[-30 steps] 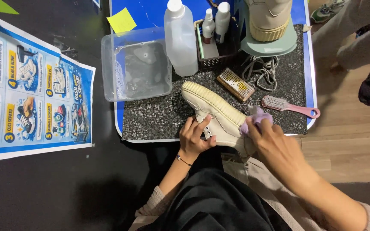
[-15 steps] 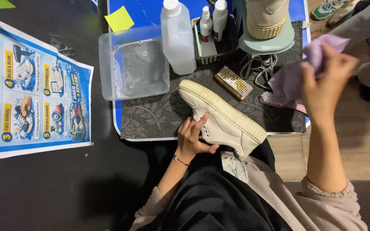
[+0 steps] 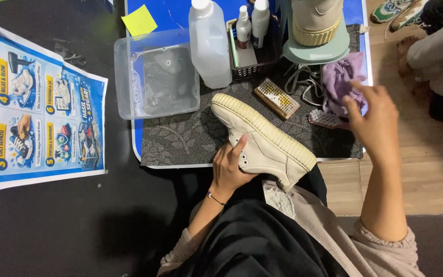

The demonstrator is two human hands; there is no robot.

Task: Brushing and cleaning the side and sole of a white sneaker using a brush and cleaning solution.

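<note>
Gripping a cream sneaker from its side, the left hand has its fingers curled against the upper near the eyelets, and the shoe lies tilted on its edge with the ribbed pale sole turned up, its toe over the patterned dark mat and its heel hanging past the table's near edge above the person's lap. Over at the far right of the mat, the right hand hovers with its fingers loosely spread, fingertips touching or just above a crumpled purple cloth; whether it actually pinches the cloth cannot be told. Just under that cloth lies a pink-handled brush, and a small wooden brush rests between it and the sneaker's toe. Behind the mat stand a clear plastic tub, a large translucent bottle and a dark basket holding smaller bottles. A printed poster lies well to the left
</note>
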